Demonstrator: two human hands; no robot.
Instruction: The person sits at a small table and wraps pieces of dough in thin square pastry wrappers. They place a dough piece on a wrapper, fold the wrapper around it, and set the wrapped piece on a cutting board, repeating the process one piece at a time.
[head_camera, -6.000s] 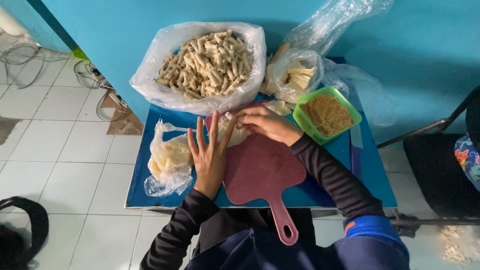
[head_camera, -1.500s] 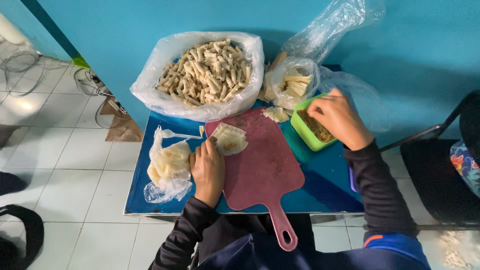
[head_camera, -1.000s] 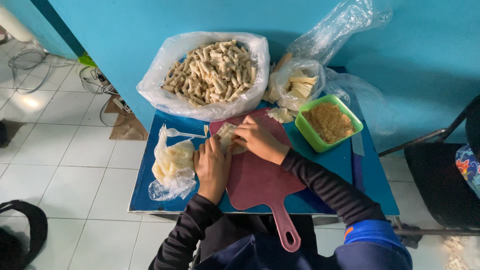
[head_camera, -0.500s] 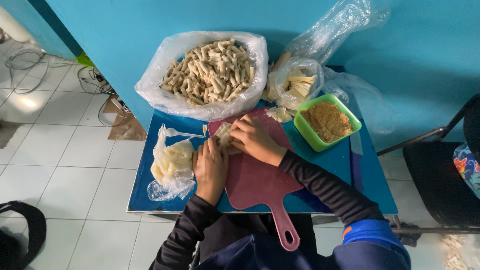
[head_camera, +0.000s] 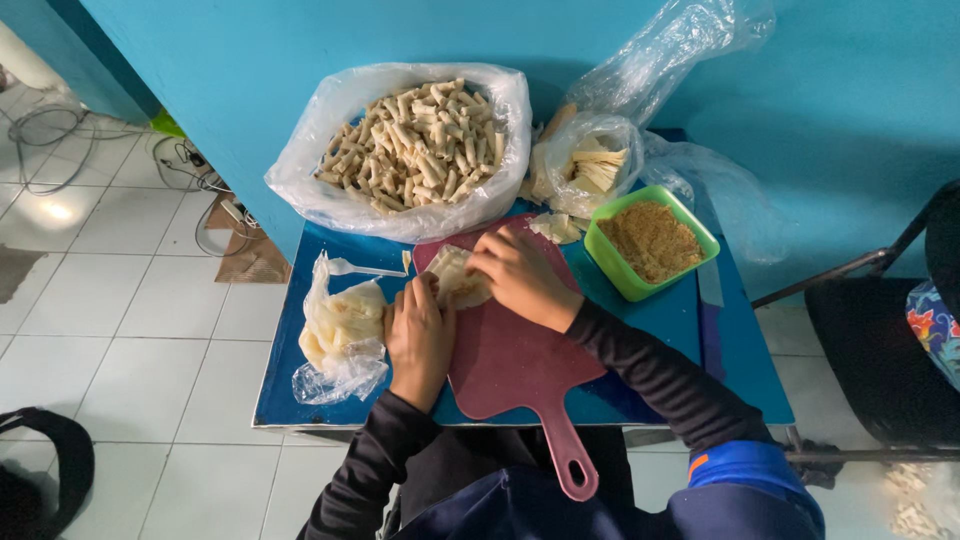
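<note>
Pressing together on a pale wrapper at the far end of the reddish cutting board, the left hand and right hand pinch it with curled fingers; a green bowl of crumbs sits near the table's far right corner.

Things sitting around on the small blue surface by the blue wall

A big clear bag of little pale rolls sits at the back. Next to it is a smaller bag of thin folded sheets. A green tub of brown crumbs stands near that. A bag of pale wrappers lies at the left edge. Wires lie on the white tiled floor. A dark chair is at the right.
</note>
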